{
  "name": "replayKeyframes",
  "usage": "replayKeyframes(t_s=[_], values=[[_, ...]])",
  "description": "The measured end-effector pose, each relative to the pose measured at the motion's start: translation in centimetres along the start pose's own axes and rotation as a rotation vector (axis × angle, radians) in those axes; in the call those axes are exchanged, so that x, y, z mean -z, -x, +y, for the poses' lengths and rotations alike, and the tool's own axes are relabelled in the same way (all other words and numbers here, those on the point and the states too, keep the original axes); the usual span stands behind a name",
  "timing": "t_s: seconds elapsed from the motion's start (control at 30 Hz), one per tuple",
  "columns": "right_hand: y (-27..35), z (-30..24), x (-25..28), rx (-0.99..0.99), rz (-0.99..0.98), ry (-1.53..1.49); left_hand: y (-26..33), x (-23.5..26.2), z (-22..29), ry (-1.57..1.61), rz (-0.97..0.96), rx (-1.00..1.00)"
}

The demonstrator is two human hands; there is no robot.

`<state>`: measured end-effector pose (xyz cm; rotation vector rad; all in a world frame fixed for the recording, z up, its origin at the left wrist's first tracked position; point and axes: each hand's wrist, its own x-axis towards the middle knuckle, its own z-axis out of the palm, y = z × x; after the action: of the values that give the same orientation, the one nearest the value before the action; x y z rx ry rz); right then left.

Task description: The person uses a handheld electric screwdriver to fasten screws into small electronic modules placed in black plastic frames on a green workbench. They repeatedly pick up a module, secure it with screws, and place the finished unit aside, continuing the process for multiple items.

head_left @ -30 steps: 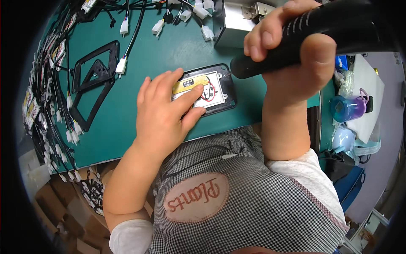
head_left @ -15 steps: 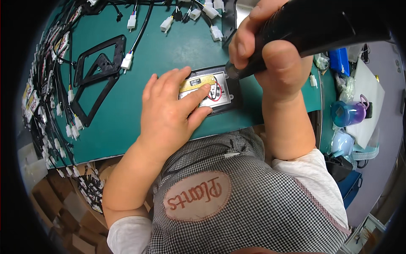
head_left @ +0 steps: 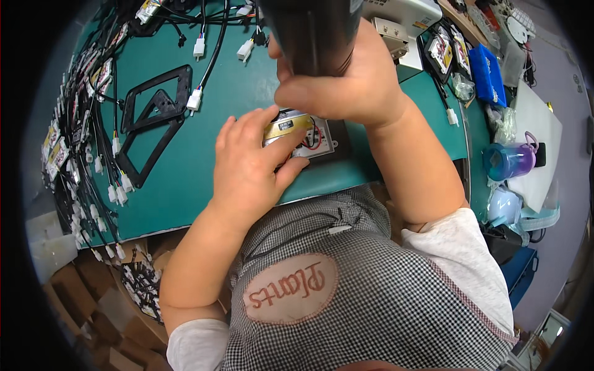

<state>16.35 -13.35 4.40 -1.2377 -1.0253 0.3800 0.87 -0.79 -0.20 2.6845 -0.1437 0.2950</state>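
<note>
My right hand (head_left: 356,93) is wrapped round a thick black electric screwdriver (head_left: 312,46), held above the work. The tool's tip is hidden behind my hand. Beneath it lies a flat silver panel (head_left: 326,148) with a gold block (head_left: 284,127) and red and black wires, set on a black plate (head_left: 356,148) near the table's front edge. My left hand (head_left: 244,164) grips the panel from its left side, forefinger across the top and thumb along the near edge. Its other fingers reach the far edge.
Two black frames (head_left: 154,105) overlap on the green table (head_left: 241,80). Bundled cables with white connectors (head_left: 195,99) crowd the left and far sides. At right are a white machine (head_left: 408,18), a blue bin (head_left: 487,74) and a blue-purple bottle (head_left: 510,161).
My right hand has moved left and swung the screwdriver from slanting right to pointing away over the panel's far side. My left hand has barely shifted and keeps its hold.
</note>
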Motion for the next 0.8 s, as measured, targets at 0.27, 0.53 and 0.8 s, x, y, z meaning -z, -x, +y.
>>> replayKeyframes(t_s=[0.27, 0.53, 0.8], values=[[2.5, -1.0, -0.4, -0.044, 0.33, -0.121, 0.1, -0.1, 0.3, -0.012, 0.065, -0.032], [4.3, -2.4, 1.9, 0.153, 0.608, 0.003, 0.1, -0.3, 0.1, -0.013, 0.07, -0.036], [1.7, -6.0, 5.5, 0.45, 0.737, -0.047, 0.0, -0.4, 0.0, 0.0, 0.063, -0.039]])
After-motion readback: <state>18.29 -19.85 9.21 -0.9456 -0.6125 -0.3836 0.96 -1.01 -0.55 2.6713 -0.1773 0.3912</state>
